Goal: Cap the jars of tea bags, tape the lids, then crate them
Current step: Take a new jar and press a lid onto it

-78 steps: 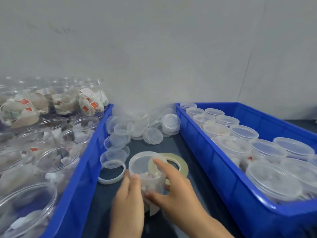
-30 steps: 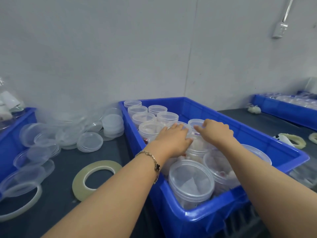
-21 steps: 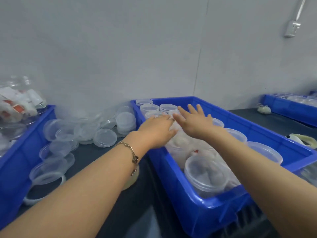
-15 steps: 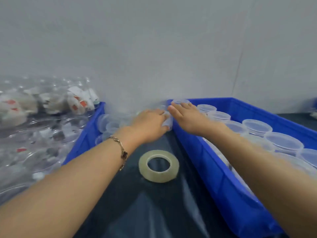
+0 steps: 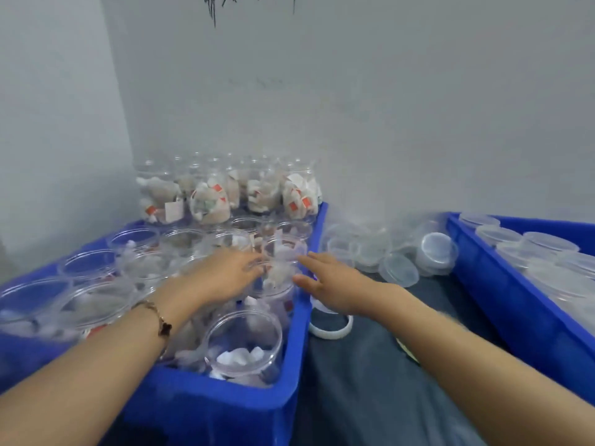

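The left blue crate is full of open clear jars of tea bags. Both my hands reach to one open jar near the crate's right wall. My left hand lies over the jars with its fingertips at that jar's left side. My right hand comes from the right over the crate wall, fingers stretched toward the jar, thumb spread. Neither hand plainly grips it. The right blue crate holds capped jars. Loose clear lids are piled on the dark table between the crates.
More filled jars are stacked at the back of the left crate against the grey wall. A white ring lies on the table beside the left crate. A yellowish bit of the tape roll shows under my right forearm.
The view has swung left from the right crate to the left crate. Both hands left the capped jars, crossed the lids and tape roll, and now reach an open jar.
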The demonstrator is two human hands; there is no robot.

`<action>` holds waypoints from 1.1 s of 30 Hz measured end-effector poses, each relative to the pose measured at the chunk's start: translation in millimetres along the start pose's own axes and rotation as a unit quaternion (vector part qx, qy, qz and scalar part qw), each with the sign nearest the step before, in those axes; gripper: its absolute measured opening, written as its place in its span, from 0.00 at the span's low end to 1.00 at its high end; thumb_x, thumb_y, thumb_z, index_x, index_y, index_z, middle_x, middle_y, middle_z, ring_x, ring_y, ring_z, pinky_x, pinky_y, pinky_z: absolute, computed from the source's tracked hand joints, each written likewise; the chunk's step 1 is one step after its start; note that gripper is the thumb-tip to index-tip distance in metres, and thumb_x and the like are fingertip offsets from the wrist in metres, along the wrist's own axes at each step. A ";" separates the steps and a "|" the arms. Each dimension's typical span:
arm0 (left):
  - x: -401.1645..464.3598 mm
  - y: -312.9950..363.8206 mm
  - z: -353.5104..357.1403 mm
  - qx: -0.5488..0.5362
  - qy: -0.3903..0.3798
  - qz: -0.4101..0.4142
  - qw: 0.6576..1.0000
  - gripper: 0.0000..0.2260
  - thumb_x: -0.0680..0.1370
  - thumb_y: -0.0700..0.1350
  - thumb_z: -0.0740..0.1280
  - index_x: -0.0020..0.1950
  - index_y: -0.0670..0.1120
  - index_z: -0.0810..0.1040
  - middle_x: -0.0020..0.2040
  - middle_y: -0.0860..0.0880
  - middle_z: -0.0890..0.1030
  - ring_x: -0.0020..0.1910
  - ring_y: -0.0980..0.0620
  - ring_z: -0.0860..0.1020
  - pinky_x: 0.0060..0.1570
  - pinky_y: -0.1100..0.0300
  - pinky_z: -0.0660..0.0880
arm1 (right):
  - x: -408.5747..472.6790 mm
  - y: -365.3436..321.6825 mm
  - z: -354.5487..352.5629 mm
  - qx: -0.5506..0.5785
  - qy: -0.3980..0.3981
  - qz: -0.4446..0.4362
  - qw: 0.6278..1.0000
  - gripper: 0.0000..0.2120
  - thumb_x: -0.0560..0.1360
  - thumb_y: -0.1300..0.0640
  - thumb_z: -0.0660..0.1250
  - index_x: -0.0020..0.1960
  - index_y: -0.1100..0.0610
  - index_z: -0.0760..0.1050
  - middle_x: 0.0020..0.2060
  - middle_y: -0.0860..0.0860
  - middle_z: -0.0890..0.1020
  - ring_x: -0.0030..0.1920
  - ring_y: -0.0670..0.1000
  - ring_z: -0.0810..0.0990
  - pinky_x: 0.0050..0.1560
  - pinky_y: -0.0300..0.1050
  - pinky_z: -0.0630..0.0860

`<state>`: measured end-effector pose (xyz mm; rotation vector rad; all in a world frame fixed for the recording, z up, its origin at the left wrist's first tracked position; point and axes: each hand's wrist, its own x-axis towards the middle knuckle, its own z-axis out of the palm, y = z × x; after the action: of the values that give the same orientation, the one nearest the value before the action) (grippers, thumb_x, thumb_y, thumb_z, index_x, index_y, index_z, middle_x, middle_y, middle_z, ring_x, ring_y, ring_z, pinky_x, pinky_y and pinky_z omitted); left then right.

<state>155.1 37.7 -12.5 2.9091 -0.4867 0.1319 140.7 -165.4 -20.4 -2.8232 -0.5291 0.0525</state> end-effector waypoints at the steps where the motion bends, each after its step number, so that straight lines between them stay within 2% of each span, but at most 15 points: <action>1: -1.5 -2.4 0.3 -0.004 0.002 0.010 1.000 0.16 0.82 0.49 0.59 0.70 0.52 0.71 0.68 0.44 0.74 0.65 0.45 0.72 0.62 0.55 0.68 | 2.8 -9.0 2.8 -0.002 -0.001 -0.015 1.000 0.27 0.80 0.42 0.52 0.76 0.50 0.54 0.75 0.49 0.58 0.75 0.51 0.54 0.71 0.57 0.56; 6: 3.6 -8.6 -7.4 0.011 0.028 0.011 0.999 0.17 0.81 0.52 0.58 0.69 0.52 0.72 0.67 0.46 0.75 0.65 0.46 0.72 0.62 0.52 0.69 | 13.4 -35.8 -0.1 -0.002 0.018 -0.042 0.999 0.27 0.80 0.41 0.53 0.76 0.48 0.56 0.74 0.49 0.59 0.74 0.51 0.55 0.71 0.60 0.56; 8: 9.0 -10.7 -12.7 0.001 0.032 0.011 0.999 0.16 0.81 0.52 0.58 0.66 0.51 0.74 0.64 0.47 0.77 0.62 0.47 0.74 0.59 0.53 0.70 | 20.2 -41.3 -7.1 0.010 0.038 -0.053 0.998 0.26 0.80 0.41 0.53 0.75 0.49 0.57 0.74 0.48 0.60 0.74 0.51 0.57 0.70 0.59 0.59; 11: 24.3 -16.6 -22.2 0.034 0.028 0.001 0.999 0.17 0.80 0.53 0.58 0.67 0.49 0.73 0.65 0.47 0.75 0.62 0.46 0.74 0.59 0.51 0.71 | 39.6 -39.4 -15.7 0.013 0.042 -0.050 0.998 0.29 0.80 0.40 0.52 0.76 0.50 0.53 0.75 0.49 0.60 0.74 0.52 0.58 0.69 0.59 0.61; 15: 58.3 -20.9 -27.5 0.043 0.009 -0.017 0.999 0.21 0.79 0.52 0.61 0.69 0.44 0.69 0.67 0.43 0.73 0.64 0.44 0.72 0.58 0.53 0.71 | 69.4 -23.9 -24.9 0.084 0.072 0.001 0.994 0.33 0.80 0.42 0.54 0.77 0.48 0.41 0.72 0.56 0.65 0.67 0.58 0.70 0.62 0.51 0.66; 17: 77.8 -20.9 -25.7 0.038 0.014 -0.026 0.999 0.21 0.79 0.52 0.61 0.69 0.44 0.68 0.68 0.43 0.71 0.64 0.43 0.72 0.55 0.55 0.69 | 86.1 -13.0 -26.5 0.139 0.099 0.039 0.985 0.33 0.80 0.44 0.55 0.77 0.49 0.41 0.68 0.56 0.72 0.64 0.60 0.73 0.60 0.50 0.67; 18: 88.0 -20.3 -23.7 0.029 0.017 -0.029 0.999 0.23 0.79 0.51 0.61 0.72 0.44 0.66 0.70 0.43 0.69 0.65 0.43 0.70 0.58 0.54 0.69 | 95.2 -6.3 -26.9 0.157 0.111 0.055 0.980 0.32 0.81 0.46 0.56 0.77 0.50 0.42 0.66 0.56 0.73 0.64 0.60 0.73 0.61 0.50 0.67; 21: 118.6 -18.2 -16.7 -0.039 0.001 -0.038 0.999 0.26 0.78 0.50 0.63 0.74 0.44 0.63 0.72 0.43 0.67 0.68 0.44 0.69 0.64 0.53 0.68 | 122.1 16.0 -28.7 0.189 0.155 0.088 0.966 0.28 0.81 0.53 0.56 0.76 0.55 0.48 0.64 0.59 0.74 0.61 0.62 0.74 0.62 0.53 0.69; 22: 128.2 -17.3 -14.9 -0.088 -0.005 -0.041 0.995 0.23 0.77 0.49 0.64 0.71 0.45 0.68 0.69 0.45 0.71 0.64 0.46 0.71 0.61 0.55 0.70 | 129.6 23.0 -29.5 0.205 0.171 0.101 0.958 0.27 0.81 0.54 0.57 0.75 0.57 0.49 0.64 0.58 0.73 0.60 0.61 0.74 0.60 0.53 0.70; 24: 146.0 -14.5 -12.7 -0.201 -0.006 -0.041 0.979 0.08 0.76 0.46 0.66 0.54 0.49 0.76 0.53 0.50 0.77 0.50 0.52 0.76 0.50 0.59 0.72 | 144.6 36.0 -31.0 0.252 0.204 0.121 0.938 0.27 0.79 0.55 0.60 0.73 0.58 0.52 0.62 0.56 0.73 0.56 0.58 0.74 0.54 0.49 0.70; 25: 155.0 -12.3 -12.8 -0.248 0.000 -0.034 0.968 0.05 0.75 0.44 0.66 0.51 0.48 0.77 0.50 0.49 0.79 0.48 0.52 0.77 0.50 0.57 0.74 | 152.0 41.0 -31.9 0.271 0.216 0.127 0.929 0.28 0.78 0.56 0.62 0.73 0.59 0.53 0.59 0.54 0.73 0.53 0.55 0.74 0.51 0.47 0.69; 27: 173.4 -8.6 -11.0 -0.313 0.006 -0.025 0.949 0.11 0.75 0.40 0.66 0.56 0.41 0.78 0.53 0.42 0.81 0.54 0.45 0.79 0.58 0.49 0.75 | 166.9 49.2 -32.6 0.303 0.231 0.132 0.915 0.25 0.76 0.59 0.63 0.69 0.59 0.57 0.52 0.52 0.73 0.46 0.51 0.74 0.45 0.42 0.69; 28: 181.0 -6.1 -9.3 -0.333 0.011 -0.017 0.943 0.12 0.74 0.39 0.65 0.57 0.40 0.78 0.53 0.41 0.81 0.54 0.45 0.79 0.57 0.50 0.76 | 173.5 51.6 -32.0 0.315 0.234 0.134 0.910 0.23 0.75 0.60 0.64 0.66 0.58 0.59 0.50 0.53 0.73 0.45 0.51 0.75 0.42 0.42 0.69; 31: 197.6 2.3 -3.2 -0.377 0.042 0.001 0.925 0.13 0.74 0.34 0.65 0.57 0.43 0.76 0.47 0.46 0.81 0.47 0.51 0.79 0.37 0.69 0.76 | 189.9 55.1 -28.2 0.336 0.223 0.128 0.906 0.27 0.74 0.58 0.67 0.68 0.58 0.57 0.52 0.54 0.75 0.51 0.55 0.76 0.47 0.46 0.70; 33: 203.1 9.0 3.3 -0.385 0.070 -0.008 0.920 0.21 0.74 0.34 0.64 0.66 0.43 0.70 0.52 0.44 0.80 0.51 0.48 0.79 0.34 0.70 0.75 | 194.3 53.3 -24.9 0.329 0.213 0.124 0.912 0.32 0.76 0.57 0.65 0.74 0.58 0.53 0.58 0.55 0.75 0.57 0.56 0.75 0.55 0.49 0.72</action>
<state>343.6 -35.0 9.8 2.1119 -0.3743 0.1116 342.7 -149.6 -8.1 -2.1242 -0.0262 -0.2795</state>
